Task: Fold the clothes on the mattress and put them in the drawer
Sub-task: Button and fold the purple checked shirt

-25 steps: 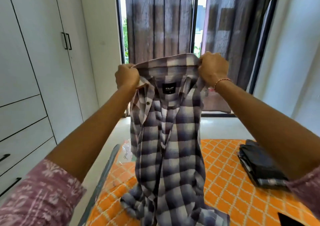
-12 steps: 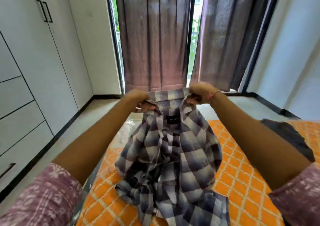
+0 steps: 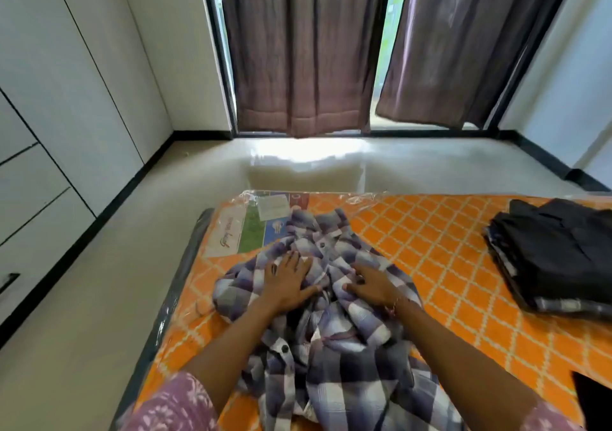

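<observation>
A purple, grey and white checked shirt (image 3: 334, 328) lies rumpled on the orange patterned mattress (image 3: 440, 265), collar end towards the window. My left hand (image 3: 286, 281) lies flat on the shirt's upper left part, fingers spread. My right hand (image 3: 372, 285) presses on the shirt just to the right, fingers straight and pointing left. Neither hand grips the cloth. White drawers (image 3: 31, 218) with dark handles sit low in the wardrobe at the far left.
A stack of folded dark clothes (image 3: 556, 252) sits on the mattress at the right. A dark flat object (image 3: 592, 397) lies at the lower right edge. Pale floor (image 3: 109, 281) separates mattress and wardrobe. Curtains (image 3: 298, 50) hang over the window ahead.
The shirt went from hanging by its collar in the air to lying on the mattress. Both hands let go of the collar and now rest flat on the cloth.
</observation>
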